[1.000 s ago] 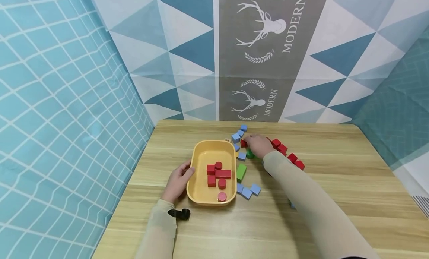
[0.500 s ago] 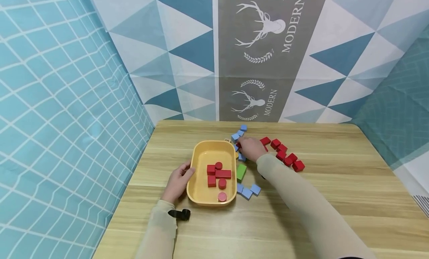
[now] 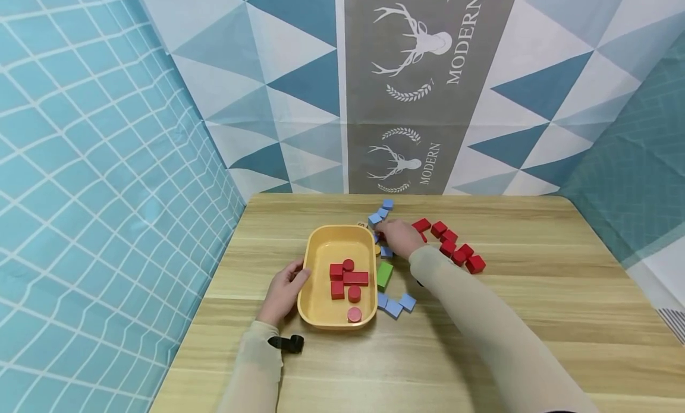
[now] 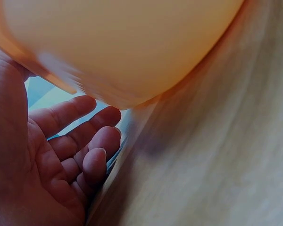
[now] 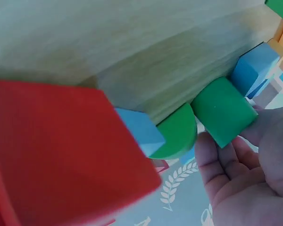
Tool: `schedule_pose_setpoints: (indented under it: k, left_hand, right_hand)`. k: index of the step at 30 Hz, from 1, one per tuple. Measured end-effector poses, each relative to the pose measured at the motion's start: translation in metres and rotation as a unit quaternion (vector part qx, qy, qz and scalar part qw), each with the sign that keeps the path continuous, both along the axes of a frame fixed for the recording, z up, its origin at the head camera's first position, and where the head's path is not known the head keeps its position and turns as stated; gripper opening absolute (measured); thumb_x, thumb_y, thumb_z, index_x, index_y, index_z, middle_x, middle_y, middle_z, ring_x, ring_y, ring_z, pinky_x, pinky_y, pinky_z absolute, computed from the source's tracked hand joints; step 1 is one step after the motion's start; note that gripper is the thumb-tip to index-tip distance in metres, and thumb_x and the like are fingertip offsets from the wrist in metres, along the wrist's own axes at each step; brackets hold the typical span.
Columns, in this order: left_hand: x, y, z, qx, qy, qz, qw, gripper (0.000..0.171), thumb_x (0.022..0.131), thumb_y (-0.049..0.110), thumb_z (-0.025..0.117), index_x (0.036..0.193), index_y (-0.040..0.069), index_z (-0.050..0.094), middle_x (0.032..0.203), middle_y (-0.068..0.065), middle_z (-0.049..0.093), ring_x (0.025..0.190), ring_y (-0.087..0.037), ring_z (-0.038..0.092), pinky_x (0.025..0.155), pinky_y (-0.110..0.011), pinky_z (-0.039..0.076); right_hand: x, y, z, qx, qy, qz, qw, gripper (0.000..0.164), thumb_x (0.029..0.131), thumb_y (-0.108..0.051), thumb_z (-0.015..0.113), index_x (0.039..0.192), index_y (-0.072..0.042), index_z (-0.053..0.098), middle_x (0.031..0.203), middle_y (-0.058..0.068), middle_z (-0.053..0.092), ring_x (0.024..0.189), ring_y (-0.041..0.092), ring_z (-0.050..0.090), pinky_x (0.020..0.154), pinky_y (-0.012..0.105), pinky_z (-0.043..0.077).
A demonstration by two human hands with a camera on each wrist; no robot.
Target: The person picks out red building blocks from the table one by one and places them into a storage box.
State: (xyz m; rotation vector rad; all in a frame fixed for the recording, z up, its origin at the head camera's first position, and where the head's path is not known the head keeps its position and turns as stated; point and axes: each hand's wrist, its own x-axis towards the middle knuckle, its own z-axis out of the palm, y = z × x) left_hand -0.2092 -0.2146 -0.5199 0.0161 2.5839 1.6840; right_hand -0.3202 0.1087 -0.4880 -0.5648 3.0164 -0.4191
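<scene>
A yellow tray [image 3: 337, 237] holds several red blocks [image 3: 355, 278]. My left hand [image 3: 285, 289] grips its left rim, thumb over the edge; in the left wrist view the fingers [image 4: 96, 106] lie by the outer wall. My right hand [image 3: 398, 237] reaches down among blocks right of the tray, with a bit of a red block [image 3: 382, 236] at its fingertips. The right wrist view puts a green block [image 5: 224, 110] in front of those fingertips, so their hold is hidden. Beside it are a green half-round block [image 5: 177, 134] and a blue block [image 5: 256, 68].
Several red blocks [image 3: 448, 247] lie right of my right hand, one large and close [image 5: 66, 150] in the right wrist view. Blue blocks [image 3: 394, 308] lie nearer me and others [image 3: 383, 213] beyond. A light green block [image 3: 384, 276] lies close beside the tray's right side.
My right hand has moved left toward the tray, and the red block at its fingertips has shifted left as well. The left hand and the tray have stayed in place.
</scene>
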Motion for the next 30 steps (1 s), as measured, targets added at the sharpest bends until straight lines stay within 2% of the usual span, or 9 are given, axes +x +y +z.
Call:
schedule_pose_setpoints:
  k: [3, 5, 8, 10, 13, 16, 21, 26, 30]
  left_hand:
    - [0.000, 0.001, 0.000, 0.003, -0.001, -0.001, 1.0000, 0.049, 0.109, 0.032, 0.061, 0.152, 0.008, 0.060, 0.127, -0.020, 0.074, 0.109, -0.026, 0.072, 0.091, -0.029, 0.058]
    - [0.000, 0.002, 0.000, 0.004, -0.002, 0.000, 1.0000, 0.049, 0.109, 0.032, 0.061, 0.151, 0.007, 0.060, 0.127, -0.020, 0.074, 0.109, -0.026, 0.072, 0.091, -0.028, 0.058]
    - [0.001, 0.002, 0.000, 0.007, -0.004, 0.001, 1.0000, 0.049, 0.109, 0.033, 0.062, 0.151, 0.008, 0.060, 0.127, -0.019, 0.075, 0.110, -0.026, 0.072, 0.091, -0.029, 0.057]
    - [0.001, 0.001, -0.001, 0.010, -0.003, -0.001, 0.9999, 0.050, 0.109, 0.034, 0.062, 0.151, 0.008, 0.060, 0.127, -0.019, 0.075, 0.110, -0.026, 0.071, 0.092, -0.029, 0.057]
    - [0.000, 0.000, -0.001, 0.018, 0.000, -0.004, 0.9998, 0.049, 0.109, 0.035, 0.061, 0.151, 0.009, 0.060, 0.129, -0.019, 0.074, 0.111, -0.026, 0.071, 0.092, -0.029, 0.057]
    - [0.000, 0.000, -0.002, 0.021, 0.001, -0.005, 0.9998, 0.048, 0.109, 0.033, 0.062, 0.151, 0.008, 0.061, 0.129, -0.020, 0.074, 0.109, -0.026, 0.072, 0.090, -0.027, 0.058]
    - [0.000, 0.002, -0.002, 0.022, 0.001, -0.003, 0.9998, 0.048, 0.108, 0.032, 0.063, 0.149, 0.007, 0.061, 0.125, -0.022, 0.074, 0.104, -0.024, 0.073, 0.086, -0.026, 0.059]
    - [0.001, 0.002, -0.001, 0.020, -0.005, 0.000, 0.9998, 0.051, 0.108, 0.035, 0.063, 0.151, 0.007, 0.060, 0.126, -0.021, 0.074, 0.105, -0.023, 0.072, 0.086, -0.026, 0.058]
    - [0.001, 0.001, 0.001, 0.015, -0.004, -0.001, 0.9999, 0.054, 0.109, 0.038, 0.061, 0.153, 0.007, 0.058, 0.126, -0.020, 0.073, 0.107, -0.023, 0.071, 0.085, -0.026, 0.058]
  right_hand:
    - [0.002, -0.001, 0.002, -0.003, -0.020, -0.006, 1.000, 0.031, 0.111, -0.010, 0.054, 0.135, -0.014, 0.073, 0.128, 0.011, 0.075, 0.120, 0.030, 0.070, 0.105, 0.050, 0.059]
    - [0.003, -0.003, 0.006, -0.024, -0.022, -0.031, 0.999, 0.031, 0.109, -0.006, 0.055, 0.134, -0.013, 0.072, 0.124, 0.012, 0.075, 0.115, 0.030, 0.070, 0.102, 0.049, 0.060]
    - [0.006, -0.009, 0.017, -0.079, 0.014, -0.062, 0.995, 0.030, 0.108, -0.005, 0.057, 0.134, -0.010, 0.071, 0.120, 0.013, 0.074, 0.108, 0.030, 0.072, 0.095, 0.047, 0.062]
    - [0.009, -0.017, 0.028, -0.115, 0.056, -0.064, 0.990, 0.028, 0.108, -0.007, 0.057, 0.133, -0.008, 0.071, 0.120, 0.014, 0.073, 0.107, 0.031, 0.072, 0.094, 0.046, 0.063]
    - [0.018, -0.038, 0.043, -0.154, 0.100, -0.028, 0.983, 0.025, 0.109, -0.014, 0.059, 0.130, -0.008, 0.071, 0.123, 0.013, 0.070, 0.109, 0.030, 0.071, 0.094, 0.045, 0.062]
    - [0.032, -0.061, 0.049, -0.155, 0.100, 0.035, 0.982, 0.026, 0.109, -0.021, 0.061, 0.131, -0.010, 0.070, 0.128, 0.011, 0.070, 0.113, 0.030, 0.070, 0.098, 0.045, 0.062]
    - [0.050, -0.084, 0.034, -0.072, 0.042, 0.125, 0.989, 0.030, 0.108, -0.031, 0.063, 0.129, -0.012, 0.072, 0.124, 0.009, 0.072, 0.112, 0.026, 0.071, 0.099, 0.044, 0.061]
    - [0.054, -0.091, 0.011, 0.055, 0.031, 0.145, 0.987, 0.032, 0.111, -0.042, 0.056, 0.112, -0.019, 0.078, 0.104, 0.001, 0.075, 0.098, 0.020, 0.071, 0.094, 0.039, 0.060]
    - [0.056, -0.094, 0.004, 0.088, 0.065, 0.151, 0.983, 0.036, 0.112, -0.043, 0.051, 0.106, -0.019, 0.077, 0.100, 0.000, 0.075, 0.095, 0.021, 0.071, 0.094, 0.040, 0.059]
